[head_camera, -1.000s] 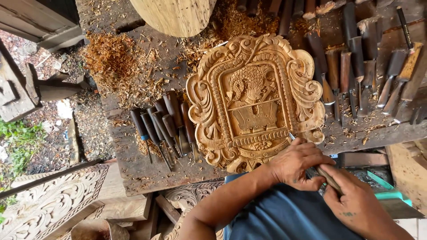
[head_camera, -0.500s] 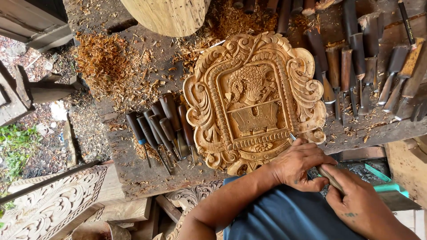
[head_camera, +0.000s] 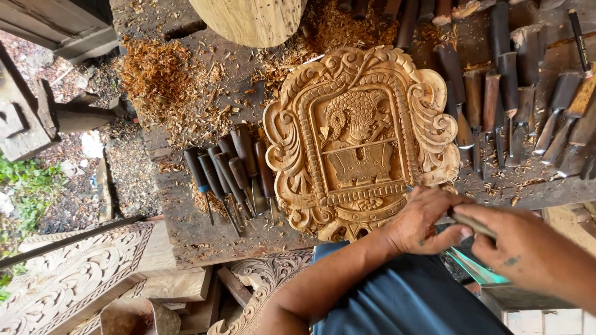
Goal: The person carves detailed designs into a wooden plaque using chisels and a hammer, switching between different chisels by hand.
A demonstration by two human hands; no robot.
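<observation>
A view from above of a rough wooden workbench (head_camera: pixel 186 223) strewn with shavings. At its middle lies a pale carved wooden plaque (head_camera: pixel 363 139), shield-shaped and ringed with scrollwork, with a bird-like figure over a small panel in its sunken centre. The person's two bare hands meet at the plaque's near right corner, at the bench edge. The left hand (head_camera: pixel 425 220) rests against that lower rim, its fingers curled together around the front of a slim carving tool (head_camera: pixel 472 223). The right hand (head_camera: pixel 528 248) sits just behind it, to the right, fingers closed on the tool's back end. The tool's long axis runs roughly from lower right to upper left, so its hidden tip points toward the plaque's rim — the working end is covered by the left hand, and whether it touches the wood cannot be told. The left hand is the nearer one to the carving; the plaque lies up and to the left of both. To the left of the plaque, a cluster of dark-handled chisels (head_camera: pixel 233 174) lies side by side; to the right, a longer row of chisels and gouges (head_camera: pixel 515 105) lies spread across the bench. A round wooden block (head_camera: pixel 248 18) sits at the far edge, and carved panels (head_camera: pixel 74 279) lean below the bench — down at the lower left.
</observation>
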